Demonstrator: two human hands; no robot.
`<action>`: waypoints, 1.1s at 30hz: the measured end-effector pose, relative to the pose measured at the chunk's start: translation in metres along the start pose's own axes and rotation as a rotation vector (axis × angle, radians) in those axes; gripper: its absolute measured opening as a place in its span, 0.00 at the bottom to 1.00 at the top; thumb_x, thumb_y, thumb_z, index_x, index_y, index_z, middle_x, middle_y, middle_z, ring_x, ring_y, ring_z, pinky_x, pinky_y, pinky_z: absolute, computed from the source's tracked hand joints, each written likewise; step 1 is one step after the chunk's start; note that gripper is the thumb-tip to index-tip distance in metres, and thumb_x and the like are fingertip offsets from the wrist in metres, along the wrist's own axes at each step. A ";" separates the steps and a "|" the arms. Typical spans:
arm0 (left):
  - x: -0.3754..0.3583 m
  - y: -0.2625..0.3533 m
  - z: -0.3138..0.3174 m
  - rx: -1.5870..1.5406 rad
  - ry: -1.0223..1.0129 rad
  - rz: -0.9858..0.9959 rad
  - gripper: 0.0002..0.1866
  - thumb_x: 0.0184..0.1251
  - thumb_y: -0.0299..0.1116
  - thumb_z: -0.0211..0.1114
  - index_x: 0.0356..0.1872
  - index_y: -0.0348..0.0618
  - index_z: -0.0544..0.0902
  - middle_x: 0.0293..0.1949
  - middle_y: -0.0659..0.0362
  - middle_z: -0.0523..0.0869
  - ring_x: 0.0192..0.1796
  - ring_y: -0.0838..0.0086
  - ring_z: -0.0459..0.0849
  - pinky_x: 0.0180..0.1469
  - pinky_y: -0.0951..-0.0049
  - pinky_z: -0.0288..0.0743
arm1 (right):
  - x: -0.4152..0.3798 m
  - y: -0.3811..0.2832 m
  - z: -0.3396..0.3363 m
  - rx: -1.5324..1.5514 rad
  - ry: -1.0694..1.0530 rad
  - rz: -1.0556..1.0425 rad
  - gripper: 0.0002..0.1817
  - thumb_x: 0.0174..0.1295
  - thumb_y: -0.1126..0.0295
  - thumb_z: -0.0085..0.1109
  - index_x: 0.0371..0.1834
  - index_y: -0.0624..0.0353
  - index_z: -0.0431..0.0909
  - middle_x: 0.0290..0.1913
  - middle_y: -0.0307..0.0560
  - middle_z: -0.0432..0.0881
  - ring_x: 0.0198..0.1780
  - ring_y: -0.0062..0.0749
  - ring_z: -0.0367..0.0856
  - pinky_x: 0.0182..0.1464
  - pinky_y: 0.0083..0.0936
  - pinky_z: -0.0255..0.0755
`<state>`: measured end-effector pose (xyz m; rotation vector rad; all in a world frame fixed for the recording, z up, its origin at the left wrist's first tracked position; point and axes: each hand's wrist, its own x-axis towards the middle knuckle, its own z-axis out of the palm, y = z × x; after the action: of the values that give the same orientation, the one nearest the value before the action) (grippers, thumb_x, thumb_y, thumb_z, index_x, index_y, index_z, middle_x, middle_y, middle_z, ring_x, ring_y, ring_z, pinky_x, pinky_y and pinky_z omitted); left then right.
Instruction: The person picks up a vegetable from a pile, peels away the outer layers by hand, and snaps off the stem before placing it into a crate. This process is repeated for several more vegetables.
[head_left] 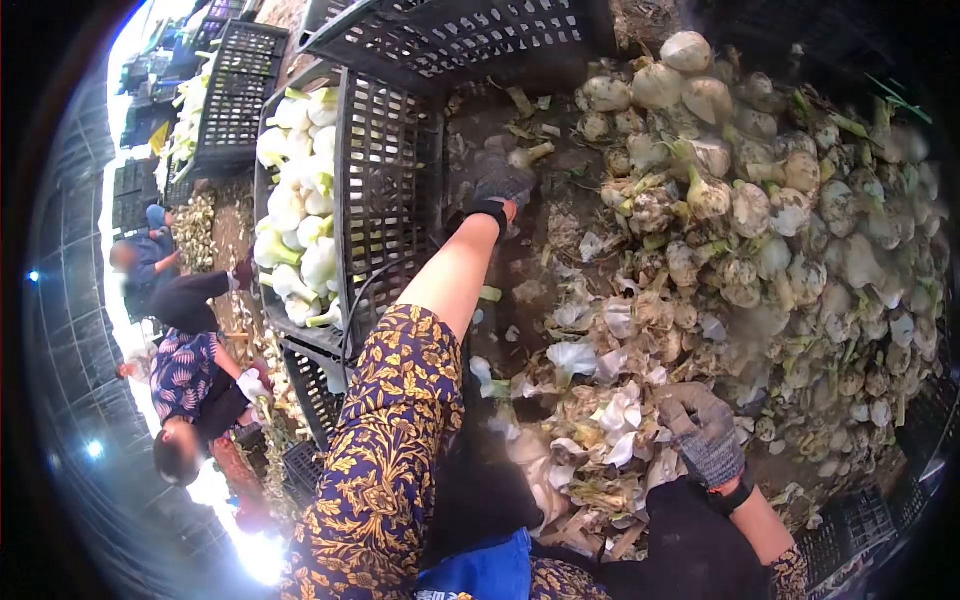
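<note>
My left hand (503, 183), in a grey glove, reaches far forward beside the black crate wall, low over the dirt. Its fingers are dim and blurred, and a garlic bulb with a cut stem (530, 154) is right at them. My right hand (703, 432), gloved in grey, rests low over a litter of papery garlic skins (615, 410) near my knees. Its fingers are curled in, and what they hold, if anything, is hidden. A large heap of soil-stained garlic bulbs (750, 210) spreads to the right of both hands.
Left of my arm stands a black crate (375, 170) filled with clean white garlic (300, 205). Another black crate (450, 40) sits at the top, and one more with garlic (238, 95) farther off. Two people (190, 375) (150, 260) sit at the left among garlic.
</note>
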<state>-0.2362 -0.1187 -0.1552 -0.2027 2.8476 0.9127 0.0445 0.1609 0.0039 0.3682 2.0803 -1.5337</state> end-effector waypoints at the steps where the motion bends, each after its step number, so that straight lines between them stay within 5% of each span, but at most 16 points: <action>1: -0.008 0.005 0.001 0.026 0.019 0.022 0.23 0.45 0.34 0.66 0.45 0.42 0.73 0.43 0.47 0.78 0.48 0.55 0.76 0.50 0.63 0.70 | -0.001 0.006 0.000 -0.019 0.001 -0.028 0.13 0.54 0.65 0.55 0.35 0.63 0.79 0.35 0.52 0.81 0.40 0.42 0.78 0.46 0.32 0.69; 6: -0.046 0.032 -0.004 -0.053 0.061 0.245 0.26 0.45 0.33 0.68 0.49 0.44 0.73 0.44 0.49 0.78 0.49 0.58 0.77 0.51 0.65 0.69 | 0.007 -0.012 -0.004 0.195 0.028 0.066 0.14 0.55 0.68 0.56 0.42 0.66 0.76 0.40 0.49 0.80 0.38 0.32 0.79 0.46 0.25 0.71; 8: -0.087 0.072 -0.015 -0.321 -0.147 0.311 0.25 0.54 0.27 0.64 0.54 0.42 0.68 0.49 0.53 0.76 0.52 0.65 0.75 0.54 0.69 0.69 | 0.020 0.008 -0.004 0.013 0.117 -0.236 0.15 0.57 0.67 0.54 0.43 0.67 0.76 0.38 0.47 0.80 0.37 0.26 0.78 0.44 0.22 0.71; 10: -0.129 0.097 -0.015 -0.374 -0.212 0.123 0.21 0.58 0.25 0.59 0.54 0.41 0.69 0.50 0.51 0.75 0.55 0.65 0.73 0.55 0.69 0.68 | 0.031 0.017 -0.005 0.269 0.047 -0.061 0.16 0.59 0.66 0.51 0.45 0.66 0.76 0.37 0.46 0.81 0.39 0.26 0.78 0.44 0.22 0.71; 13: -0.189 0.105 -0.005 -0.513 -0.172 0.399 0.15 0.69 0.33 0.49 0.51 0.36 0.69 0.47 0.56 0.75 0.48 0.72 0.74 0.51 0.71 0.67 | 0.043 0.001 -0.007 0.352 0.089 -0.025 0.18 0.62 0.63 0.49 0.49 0.64 0.74 0.40 0.49 0.80 0.43 0.31 0.77 0.47 0.24 0.69; 14: -0.208 0.123 -0.006 -0.671 -0.211 0.200 0.15 0.69 0.34 0.47 0.50 0.34 0.69 0.47 0.53 0.73 0.47 0.69 0.74 0.52 0.69 0.66 | 0.046 0.005 -0.006 0.379 0.102 -0.046 0.19 0.62 0.63 0.50 0.50 0.64 0.73 0.42 0.50 0.80 0.44 0.31 0.76 0.48 0.24 0.68; 17: -0.237 0.128 -0.006 -0.386 -0.170 0.453 0.13 0.68 0.32 0.47 0.48 0.35 0.71 0.46 0.49 0.74 0.46 0.59 0.74 0.54 0.65 0.64 | 0.045 0.027 -0.006 0.109 0.119 -0.322 0.20 0.62 0.62 0.51 0.54 0.63 0.70 0.45 0.50 0.78 0.46 0.31 0.75 0.50 0.24 0.67; 18: -0.243 0.132 -0.009 -0.379 -0.172 0.450 0.13 0.68 0.32 0.47 0.48 0.35 0.71 0.46 0.49 0.74 0.46 0.59 0.74 0.54 0.65 0.64 | 0.041 0.017 -0.006 0.116 0.115 -0.320 0.20 0.62 0.62 0.51 0.54 0.63 0.70 0.45 0.50 0.78 0.46 0.31 0.75 0.50 0.24 0.67; 20: -0.253 0.145 -0.015 -0.478 -0.281 0.318 0.16 0.71 0.38 0.45 0.49 0.37 0.72 0.47 0.52 0.75 0.51 0.67 0.73 0.56 0.69 0.64 | 0.032 -0.006 -0.008 0.385 0.069 0.087 0.21 0.62 0.62 0.51 0.55 0.62 0.69 0.44 0.51 0.78 0.45 0.33 0.75 0.50 0.25 0.67; 21: -0.259 0.151 -0.017 -0.550 -0.246 0.301 0.15 0.70 0.38 0.47 0.48 0.38 0.73 0.46 0.53 0.76 0.50 0.67 0.74 0.55 0.70 0.64 | 0.029 0.008 -0.010 0.126 0.035 -0.258 0.20 0.62 0.63 0.53 0.53 0.64 0.71 0.43 0.50 0.79 0.43 0.32 0.75 0.49 0.25 0.67; 24: -0.265 0.152 -0.016 -0.515 -0.241 0.348 0.14 0.69 0.37 0.48 0.47 0.38 0.74 0.45 0.53 0.76 0.50 0.67 0.74 0.55 0.70 0.65 | 0.019 -0.008 -0.009 0.468 0.112 -0.091 0.18 0.61 0.63 0.54 0.48 0.65 0.74 0.41 0.50 0.79 0.42 0.32 0.75 0.46 0.25 0.68; 28: -0.274 0.152 -0.013 -0.483 -0.251 0.318 0.13 0.69 0.34 0.49 0.47 0.37 0.74 0.47 0.52 0.77 0.51 0.66 0.74 0.56 0.69 0.64 | 0.005 -0.013 -0.015 0.297 0.172 -0.257 0.16 0.60 0.63 0.54 0.43 0.66 0.76 0.38 0.47 0.80 0.40 0.30 0.75 0.44 0.26 0.68; 31: -0.277 0.152 -0.010 -0.478 -0.228 0.347 0.12 0.66 0.28 0.47 0.47 0.36 0.73 0.45 0.49 0.75 0.49 0.58 0.73 0.54 0.63 0.64 | 0.007 -0.009 -0.017 0.340 0.119 -0.019 0.15 0.60 0.64 0.54 0.41 0.66 0.76 0.35 0.51 0.80 0.35 0.34 0.76 0.40 0.28 0.68; 32: -0.279 0.149 -0.009 -0.475 -0.231 0.343 0.12 0.66 0.28 0.47 0.47 0.36 0.73 0.45 0.49 0.75 0.49 0.58 0.73 0.54 0.63 0.64 | 0.010 0.002 -0.015 0.184 0.132 -0.171 0.15 0.59 0.64 0.54 0.40 0.66 0.76 0.34 0.54 0.79 0.34 0.37 0.76 0.39 0.28 0.68; 33: -0.280 0.142 -0.007 -0.213 -0.104 0.570 0.12 0.66 0.28 0.48 0.48 0.36 0.72 0.46 0.49 0.75 0.50 0.59 0.73 0.55 0.63 0.64 | 0.012 0.008 -0.014 0.027 0.145 -0.322 0.14 0.58 0.65 0.54 0.40 0.66 0.75 0.32 0.57 0.78 0.32 0.40 0.76 0.38 0.29 0.68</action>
<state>0.0134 0.0154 -0.0191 0.6485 2.7407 1.2747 0.0357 0.1756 -0.0063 0.1623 2.3213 -1.7650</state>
